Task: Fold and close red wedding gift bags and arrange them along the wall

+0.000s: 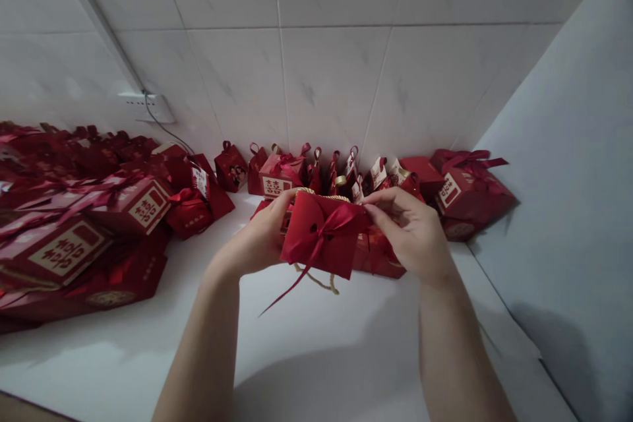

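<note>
A small red gift bag (298, 227) is held up over the white table, its front facing me. My left hand (258, 242) grips it by its left side, the fingers partly hidden behind it. Across the front runs a dark red ribbon (341, 216) tied in a bow, with one tail hanging down to the left. My right hand (414, 229) is closed at the bow's right end, thumb and forefinger pinching the ribbon there. A twisted gold cord (324, 285) loops below the bag, and more cord shows along its top edge. Behind it lies another red box (378, 254).
Red gift boxes (64, 254) with double-happiness labels are piled at the left. Several small looped boxes (231, 168) line the tiled wall (326, 86). A ribboned box (469, 194) stands against the right-hand panel (568, 178). A cable runs down from a power socket (148, 107).
</note>
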`<control>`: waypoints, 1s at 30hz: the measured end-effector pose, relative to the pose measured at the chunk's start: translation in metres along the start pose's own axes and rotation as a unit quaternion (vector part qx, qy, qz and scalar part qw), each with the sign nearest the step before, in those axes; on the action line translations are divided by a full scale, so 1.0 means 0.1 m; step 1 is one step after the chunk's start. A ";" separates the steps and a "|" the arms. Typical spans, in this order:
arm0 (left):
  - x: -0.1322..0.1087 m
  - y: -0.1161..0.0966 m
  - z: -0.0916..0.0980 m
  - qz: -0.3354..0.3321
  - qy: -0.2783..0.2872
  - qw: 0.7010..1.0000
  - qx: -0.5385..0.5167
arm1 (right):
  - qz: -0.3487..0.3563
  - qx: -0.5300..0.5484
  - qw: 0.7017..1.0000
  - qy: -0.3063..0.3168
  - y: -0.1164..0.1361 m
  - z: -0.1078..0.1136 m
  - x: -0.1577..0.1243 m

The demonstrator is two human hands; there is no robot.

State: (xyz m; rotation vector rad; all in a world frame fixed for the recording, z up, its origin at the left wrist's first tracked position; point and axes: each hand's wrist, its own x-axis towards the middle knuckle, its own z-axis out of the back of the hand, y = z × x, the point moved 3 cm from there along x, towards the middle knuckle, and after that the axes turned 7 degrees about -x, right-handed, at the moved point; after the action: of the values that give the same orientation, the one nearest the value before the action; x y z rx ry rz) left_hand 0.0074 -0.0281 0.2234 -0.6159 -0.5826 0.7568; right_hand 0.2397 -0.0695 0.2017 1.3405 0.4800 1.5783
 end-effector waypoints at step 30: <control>-0.09 0.21 0.17 0.027 -0.010 0.999 0.023 | 0.214 -0.149 0.965 0.010 0.40 -0.15 -0.15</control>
State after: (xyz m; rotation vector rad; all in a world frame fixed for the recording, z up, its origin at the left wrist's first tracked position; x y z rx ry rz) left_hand -0.0184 -0.0180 0.2185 -0.5841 -0.5683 0.8259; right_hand 0.2084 -0.0962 0.2212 1.2453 -0.0490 1.9263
